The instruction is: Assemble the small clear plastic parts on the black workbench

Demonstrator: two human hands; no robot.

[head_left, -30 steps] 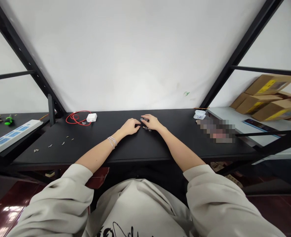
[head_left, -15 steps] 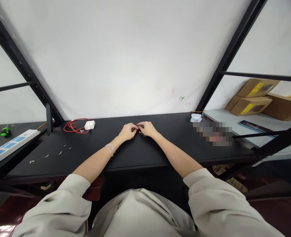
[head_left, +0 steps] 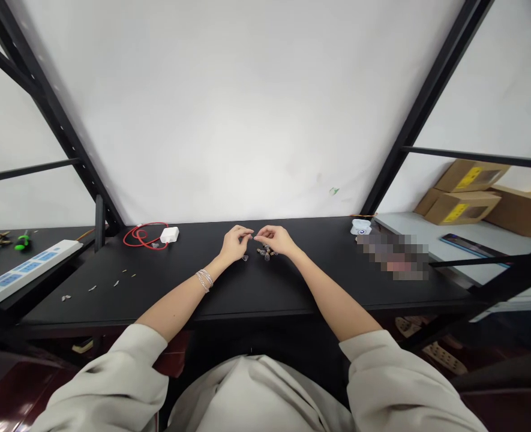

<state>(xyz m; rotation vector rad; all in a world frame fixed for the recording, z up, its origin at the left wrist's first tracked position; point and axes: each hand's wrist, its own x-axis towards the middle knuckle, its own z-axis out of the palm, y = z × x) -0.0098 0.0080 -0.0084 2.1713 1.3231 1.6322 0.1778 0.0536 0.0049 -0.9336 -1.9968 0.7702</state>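
My left hand (head_left: 234,243) is closed in a pinch over the black table (head_left: 170,288), a bracelet on its wrist. Facing it, my right hand (head_left: 276,240) also pinches, its fingertips close to those of the left. Whatever lies between the fingertips is too small to make out. Just below my right hand sits a little cluster of small brownish and clear pieces (head_left: 266,253). One small clear piece (head_left: 245,258) lies by the underside of my left hand.
A red cable (head_left: 134,236) with a white charger (head_left: 170,234) lies at the back left. Small scraps (head_left: 92,288) dot the left side. A power strip (head_left: 33,270) stands far left. A small white case (head_left: 360,227) and a blurred-out patch are at right, cardboard boxes (head_left: 461,207) beyond.
My hands have lifted and opened a slight gap between them. The small cluster that was between the fingers now lies on the table. The view has tilted up slightly.
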